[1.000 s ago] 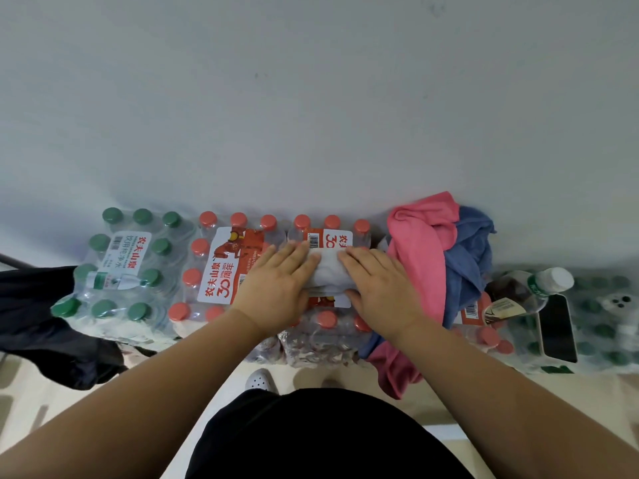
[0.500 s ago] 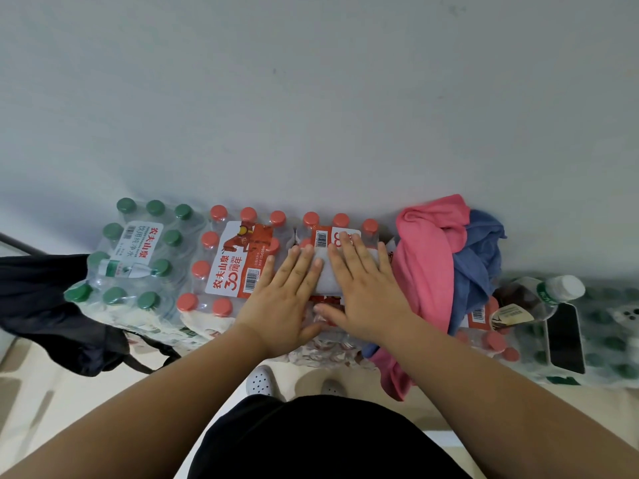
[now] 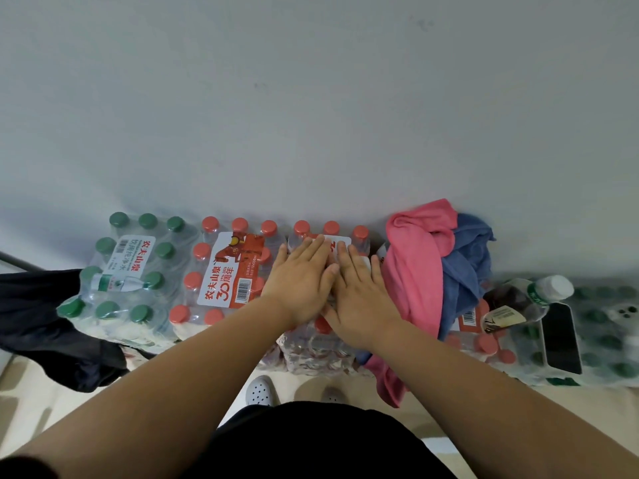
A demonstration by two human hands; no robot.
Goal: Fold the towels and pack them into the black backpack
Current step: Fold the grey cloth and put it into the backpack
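Towel first: a small white towel (image 3: 363, 263) lies almost wholly hidden under both my palms, on top of a shrink-wrapped pack of red-capped water bottles (image 3: 323, 344) against the wall. I see only slivers of it past my fingertips. My left hand (image 3: 300, 279) and right hand (image 3: 359, 292) lie flat and spread, fingers straight, side by side and touching along the thumbs. Neither is closed around anything; they press down on the cloth rather than hold it.

I judge this to be the flattening of a fold, with the towel already reduced to a small packet.

Just right of my right hand a pink towel (image 3: 416, 267) is heaped loose on the packs, one end hanging down toward the floor, with a blue towel (image 3: 466, 261) bunched against its far side. Both look unfolded. Beyond them lies a single bottle with a white cap (image 3: 522, 302) and a dark phone-like slab (image 3: 562, 337). To the left stand another red-capped pack with a large label (image 3: 228, 271) and a green-capped pack (image 3: 128, 267). The black backpack (image 3: 41, 323) slumps at the far left edge, well apart from the towel; I cannot see whether its opening faces me.

Next I would need to close my fingers on the packet without letting the layers slip, then carry it left across both packs and find the bag's mouth.
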